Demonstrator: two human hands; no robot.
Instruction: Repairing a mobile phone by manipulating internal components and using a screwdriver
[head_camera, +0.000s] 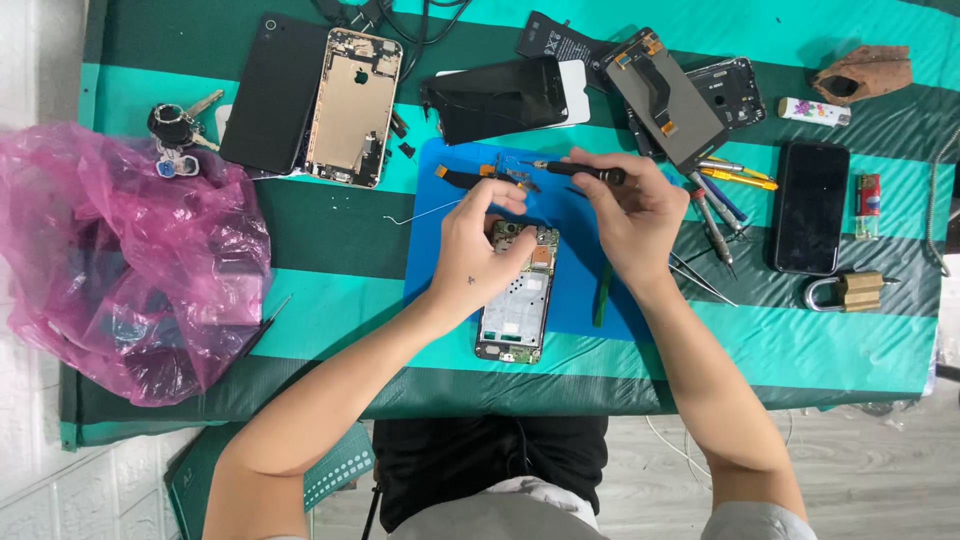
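left hand (478, 250) fingers pinch small part | right hand (632, 215) grips slim black screwdriver (580, 171)

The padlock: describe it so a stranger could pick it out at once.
Start at the green striped table and go to its right end, past the blue mat. Just below the intact black phone lies the padlock, on its side. It is the only brass block with a silver shackle there.
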